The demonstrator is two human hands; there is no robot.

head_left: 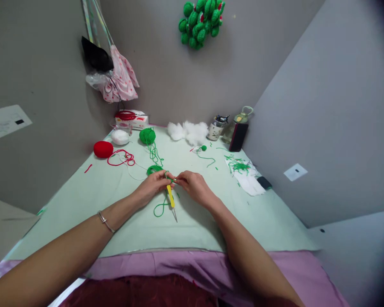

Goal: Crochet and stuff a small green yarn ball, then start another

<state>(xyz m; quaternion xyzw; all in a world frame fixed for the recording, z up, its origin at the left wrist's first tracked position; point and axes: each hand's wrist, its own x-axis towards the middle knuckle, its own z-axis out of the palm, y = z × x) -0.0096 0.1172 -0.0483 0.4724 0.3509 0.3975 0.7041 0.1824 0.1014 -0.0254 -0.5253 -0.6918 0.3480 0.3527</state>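
My left hand [152,186] is closed around green yarn [173,181] at the middle of the table. A crochet hook [170,196] with a yellow grip slants down from its fingertips, its metal end pointing toward me. My right hand [193,185] meets the left at the fingertips in a pinch. What sits between those fingers is too small to make out. Below the hands, a loop of green yarn [161,209] lies on the cloth. Just behind the left hand is a coil of green yarn [154,169], with strands running back to a green yarn ball [147,136].
At the left lie a red yarn ball [103,149] and a white one [120,137]. White stuffing [192,132], a pen jar [215,129], a bottle [232,128] and a phone [238,137] line the back. Green scraps [240,165] rest on white paper [252,185] at right.
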